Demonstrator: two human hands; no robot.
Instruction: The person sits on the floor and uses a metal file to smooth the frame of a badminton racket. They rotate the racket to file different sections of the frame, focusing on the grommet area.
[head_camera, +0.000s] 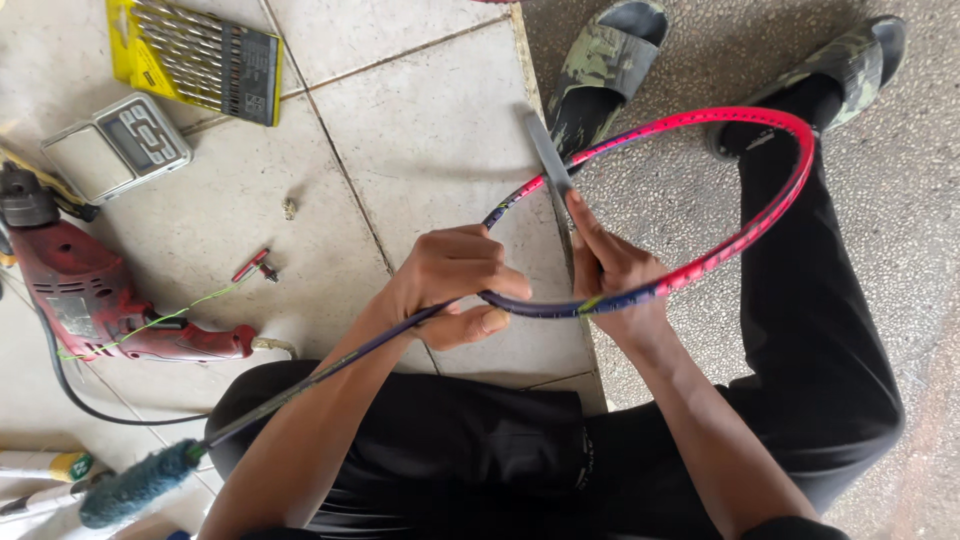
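Note:
An unstrung badminton racket frame (745, 230), pink at the top and dark blue near the throat, lies across my lap. My left hand (455, 280) grips the frame at the throat, thumb under the rim. My right hand (610, 275) holds a flat grey metal file (548, 155) against the frame's left side, index finger along the blade. The racket's thin shaft runs down left to a fuzzy teal grip (135, 488).
A red electric drill (90, 300) with a black cord lies on the tiled floor at left. A small digital scale (118, 145) and a yellow case of drill bits (195, 55) sit above it. My feet wear camouflage slides (600, 60) on the rough concrete.

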